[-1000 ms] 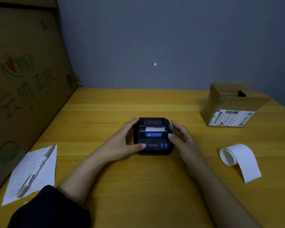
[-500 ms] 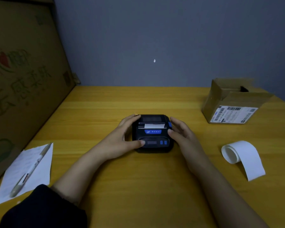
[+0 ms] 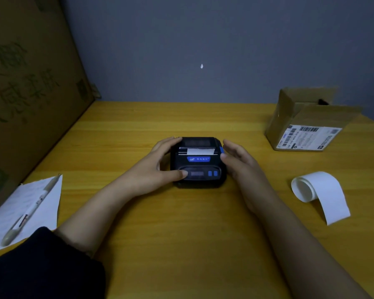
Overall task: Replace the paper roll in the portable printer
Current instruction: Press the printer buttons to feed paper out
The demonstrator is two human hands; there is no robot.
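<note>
Both hands stay put: left hand [image 3: 158,169] grips printer [image 3: 198,162], right hand [image 3: 242,162] alongside.

The black printer [image 3: 198,161] sat flat at the middle of the table [image 3: 181,234], lid shut, a white paper strip poking from its slot, blue buttons on its front. Well to the right of the printer lay a white paper roll [image 3: 313,188], on its side, tail unrolled.
</note>
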